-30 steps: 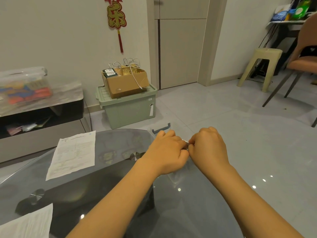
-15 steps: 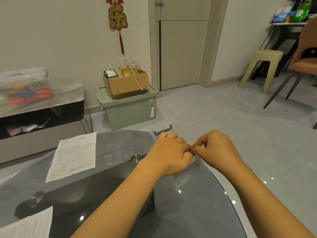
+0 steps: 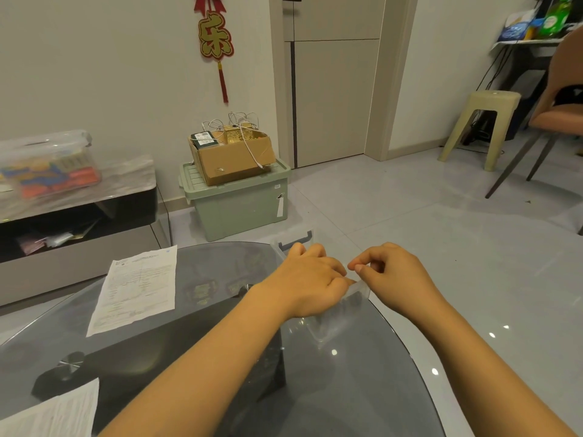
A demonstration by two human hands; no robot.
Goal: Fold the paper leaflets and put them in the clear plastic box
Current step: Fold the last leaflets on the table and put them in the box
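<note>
The clear plastic box [image 3: 331,323] stands on the right part of the dark glass table [image 3: 220,389], with a grey latch [image 3: 296,240] showing at its far end. My left hand [image 3: 310,280] lies over the box's top, fingers curled down on it. My right hand [image 3: 394,279] is just to the right, fingers curled and thumb pinched to forefinger at the box's upper right edge. One printed paper leaflet [image 3: 138,291] lies flat and unfolded on the table's left. A second leaflet [image 3: 53,414] pokes in at the bottom left corner. The hands hide the box's inside.
The table's curved right edge runs close beside the box, with tiled floor beyond. A green storage bin [image 3: 239,209] carrying a cardboard carton stands on the floor behind the table. A low cabinet [image 3: 79,234] is at left; a stool [image 3: 482,127] and chair at far right.
My right hand has drawn a little to the right, away from my left hand, which stays on the box. A clear edge of the box now shows between the two hands.
</note>
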